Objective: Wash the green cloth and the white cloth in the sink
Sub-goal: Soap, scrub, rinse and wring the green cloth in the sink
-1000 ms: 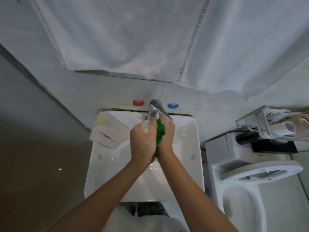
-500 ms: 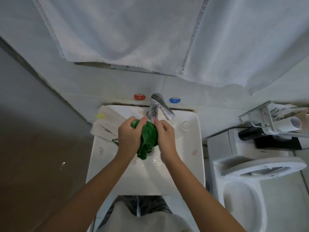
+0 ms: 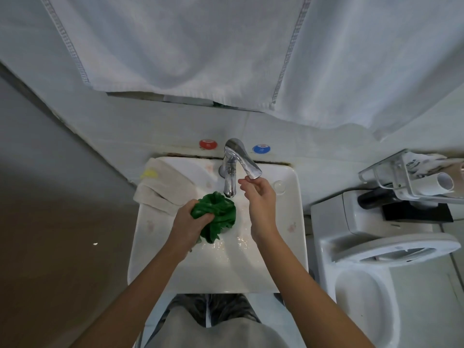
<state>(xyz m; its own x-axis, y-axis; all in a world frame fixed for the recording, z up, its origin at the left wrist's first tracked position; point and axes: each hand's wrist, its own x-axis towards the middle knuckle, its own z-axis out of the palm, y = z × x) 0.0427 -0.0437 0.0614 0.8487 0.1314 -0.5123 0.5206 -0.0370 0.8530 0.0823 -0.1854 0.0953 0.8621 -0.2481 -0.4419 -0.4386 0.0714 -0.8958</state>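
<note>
Head view: your left hand (image 3: 187, 223) grips the bunched green cloth (image 3: 218, 212) over the sink (image 3: 288, 247) at centre frame; your right hand (image 3: 258, 197), fingers loosely curled, touches the tap lever (image 3: 244, 160). White cloth (image 3: 163, 189) lies on the sink's upper-left rim.

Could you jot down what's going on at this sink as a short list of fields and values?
place: bathroom sink
left hand: grips the bunched green cloth over the basin
right hand: holds nothing, fingers reaching up at the tap lever
white cloth: folded on the sink's left rim, untouched
water: droplets in the basin; flow cannot be told
nearby: toilet to the right
</note>
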